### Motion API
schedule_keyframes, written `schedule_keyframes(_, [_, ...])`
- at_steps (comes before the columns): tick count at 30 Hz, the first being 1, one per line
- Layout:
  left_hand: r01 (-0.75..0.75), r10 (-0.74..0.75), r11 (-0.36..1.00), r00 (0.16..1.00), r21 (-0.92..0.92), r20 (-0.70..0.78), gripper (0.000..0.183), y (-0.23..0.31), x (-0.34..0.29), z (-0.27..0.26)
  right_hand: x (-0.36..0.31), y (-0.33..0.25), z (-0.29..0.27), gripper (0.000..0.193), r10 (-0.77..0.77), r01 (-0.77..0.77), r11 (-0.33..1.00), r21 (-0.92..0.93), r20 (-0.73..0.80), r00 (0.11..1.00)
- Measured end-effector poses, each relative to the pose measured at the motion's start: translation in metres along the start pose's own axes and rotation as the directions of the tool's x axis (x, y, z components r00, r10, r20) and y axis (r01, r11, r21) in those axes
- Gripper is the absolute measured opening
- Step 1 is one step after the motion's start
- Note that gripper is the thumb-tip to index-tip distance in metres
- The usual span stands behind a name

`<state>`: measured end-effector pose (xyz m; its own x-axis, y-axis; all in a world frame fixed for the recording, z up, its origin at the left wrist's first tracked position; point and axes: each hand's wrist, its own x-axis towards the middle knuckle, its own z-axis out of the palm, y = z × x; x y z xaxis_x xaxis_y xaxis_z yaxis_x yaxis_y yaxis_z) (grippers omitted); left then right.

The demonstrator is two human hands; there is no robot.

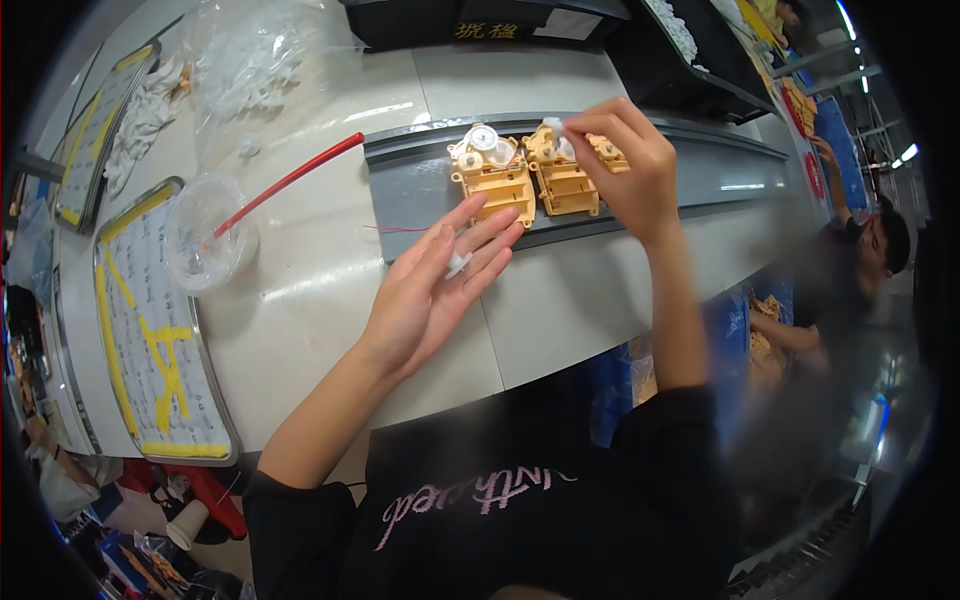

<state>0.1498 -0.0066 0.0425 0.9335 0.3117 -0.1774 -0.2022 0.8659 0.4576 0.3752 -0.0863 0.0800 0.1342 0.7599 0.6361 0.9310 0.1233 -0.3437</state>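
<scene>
My left hand (422, 292) is palm up with its fingers stretched, in front of the leftmost yellow plastic housing (498, 190). A small white plastic gear with a thin shaft (458, 264) rests in it against the fingers. My right hand (637, 168) pinches a small white plastic part (554, 124) between thumb and fingertips, over the top of the middle yellow housing (568, 190). A third yellow housing (606, 150) is partly hidden behind this hand. White round gears (483, 138) sit in the top of the leftmost housing, and a thin red wire (395, 229) lies to its left.
The housings sit on a long grey rail (725, 178). To the left, a clear plastic tub (192, 262) holds a red stick (290, 183), beside a yellow-taped tray (165, 335). Black bins (690, 80) and a clear bag (265, 60) stand behind. Another person works at right.
</scene>
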Motion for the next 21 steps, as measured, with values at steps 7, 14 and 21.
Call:
schedule_keyframes(7, [-0.011,0.013,0.998,0.999,0.058,-0.031,0.05,0.0,0.001,-0.002,-0.006,0.032,0.015,0.004,0.08,-0.048,0.974,-0.221,0.141,0.987])
schedule_keyframes(14, [-0.016,0.019,0.998,0.999,0.057,-0.042,0.051,0.001,0.001,-0.002,-0.002,0.027,0.01,0.004,0.11,-0.038,0.964,-0.264,0.264,0.958])
schedule_keyframes(21, [-0.01,0.009,1.0,0.999,-0.019,-0.042,0.05,0.002,0.001,-0.004,-0.004,0.02,0.007,0.004,0.151,-0.084,0.966,-0.245,0.27,0.951])
